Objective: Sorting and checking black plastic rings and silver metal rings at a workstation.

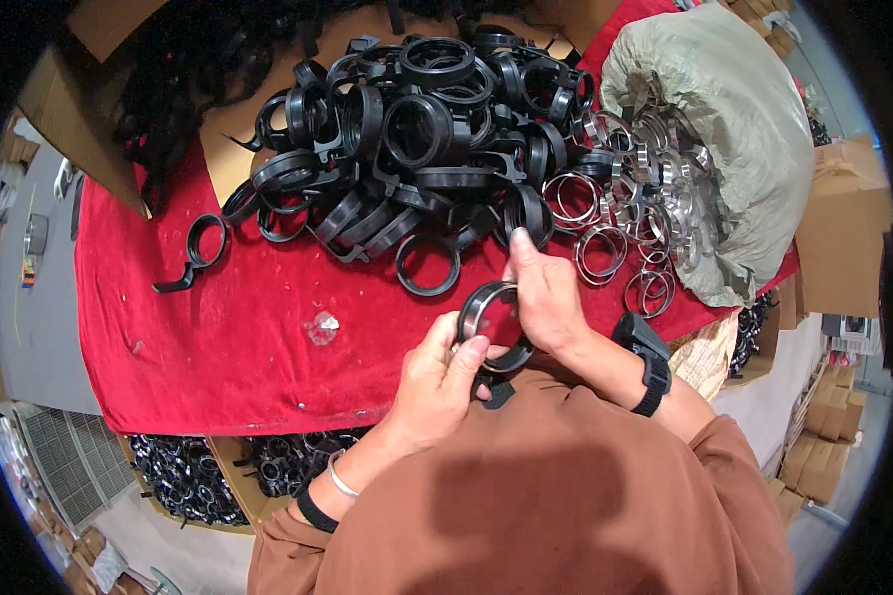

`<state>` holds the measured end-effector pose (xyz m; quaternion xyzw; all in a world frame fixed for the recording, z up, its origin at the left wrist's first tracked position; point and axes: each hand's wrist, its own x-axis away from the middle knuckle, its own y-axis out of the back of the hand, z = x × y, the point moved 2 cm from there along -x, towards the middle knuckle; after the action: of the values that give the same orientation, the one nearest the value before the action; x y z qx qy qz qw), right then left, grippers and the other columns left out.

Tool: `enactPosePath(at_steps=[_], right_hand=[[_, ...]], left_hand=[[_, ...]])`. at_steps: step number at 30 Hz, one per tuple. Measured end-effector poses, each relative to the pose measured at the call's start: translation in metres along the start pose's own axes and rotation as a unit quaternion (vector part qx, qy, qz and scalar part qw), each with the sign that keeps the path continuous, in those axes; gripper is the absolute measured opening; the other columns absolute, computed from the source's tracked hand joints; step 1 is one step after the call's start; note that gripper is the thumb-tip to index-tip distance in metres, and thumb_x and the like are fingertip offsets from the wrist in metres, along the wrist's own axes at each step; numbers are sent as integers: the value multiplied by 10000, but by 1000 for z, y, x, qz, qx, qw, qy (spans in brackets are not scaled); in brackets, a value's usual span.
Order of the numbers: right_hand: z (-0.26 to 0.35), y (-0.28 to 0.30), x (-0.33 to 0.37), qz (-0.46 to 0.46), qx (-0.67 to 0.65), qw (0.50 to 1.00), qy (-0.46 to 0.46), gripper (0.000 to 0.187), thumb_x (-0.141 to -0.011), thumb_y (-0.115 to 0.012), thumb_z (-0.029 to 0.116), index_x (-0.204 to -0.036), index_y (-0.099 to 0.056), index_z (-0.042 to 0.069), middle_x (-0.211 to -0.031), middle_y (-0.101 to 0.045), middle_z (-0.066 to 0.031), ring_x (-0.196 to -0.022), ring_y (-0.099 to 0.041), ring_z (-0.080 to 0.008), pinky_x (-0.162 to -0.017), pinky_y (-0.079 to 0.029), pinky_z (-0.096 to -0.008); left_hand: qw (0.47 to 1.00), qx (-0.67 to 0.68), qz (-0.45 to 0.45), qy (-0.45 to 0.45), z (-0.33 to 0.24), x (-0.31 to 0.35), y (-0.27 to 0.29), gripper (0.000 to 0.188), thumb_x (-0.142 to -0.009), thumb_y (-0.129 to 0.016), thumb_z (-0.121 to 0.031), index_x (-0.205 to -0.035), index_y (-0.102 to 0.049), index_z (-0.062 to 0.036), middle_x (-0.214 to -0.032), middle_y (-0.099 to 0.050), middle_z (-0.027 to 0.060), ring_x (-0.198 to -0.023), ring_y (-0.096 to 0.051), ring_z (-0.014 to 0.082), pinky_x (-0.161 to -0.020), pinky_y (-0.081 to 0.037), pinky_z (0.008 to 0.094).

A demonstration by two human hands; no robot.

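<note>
Close in front of my body, a black ring with a shiny metal inner band (pixel 473 310) is held between both hands. My left hand (pixel 435 382) is closed on its lower left side, thumb pressed near the rim. My right hand (pixel 551 297) grips the upper right side, with its thumb pointing up and its other fingers partly hidden behind the ring. Just beyond lies a big heap of black rings (pixel 417 129), some with a lever-like arm. Thin silver metal rings (pixel 605 253) lie to the right of that heap.
A red cloth (pixel 238 347) covers the table. One black ring with an arm (pixel 205 241) lies apart at the left. A pale green sack (pixel 734 129) spills silver rings at the right. Cardboard boxes of black parts (pixel 184 476) stand below the front edge.
</note>
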<state>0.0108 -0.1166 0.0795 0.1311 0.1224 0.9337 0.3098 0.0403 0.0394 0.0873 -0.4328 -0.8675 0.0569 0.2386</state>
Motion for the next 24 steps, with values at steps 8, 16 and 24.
enactPosePath(at_steps=[8,16,24], right_hand=[[-24,-31,-5,133,290,884,341,214,-785,-601,167,-941,-607,21,-981,-562,-149,-893,-564,-321,-692,-507,-365],[-1,-29,-5,196,234,879,366,150,-782,-581,117,-871,-510,20,-832,-542,-128,-787,-581,-306,-633,-479,-416],[14,20,28,300,-467,811,-186,270,-918,-539,246,-1080,-523,31,-891,-592,-62,-694,-571,-106,-625,-484,-235]], left_hand=[[747,-494,-401,-194,-62,5,172,202,-945,-446,-201,-1002,-508,-17,-822,-602,195,-708,-595,332,-602,-450,399],[391,-788,-410,-242,-72,-9,296,423,-870,-545,-185,-1218,-465,42,-1163,-528,229,-1074,-486,387,-956,-359,441],[982,-155,74,-85,-23,2,36,377,-869,-540,-187,-1158,-518,54,-1103,-582,151,-1014,-565,255,-907,-424,388]])
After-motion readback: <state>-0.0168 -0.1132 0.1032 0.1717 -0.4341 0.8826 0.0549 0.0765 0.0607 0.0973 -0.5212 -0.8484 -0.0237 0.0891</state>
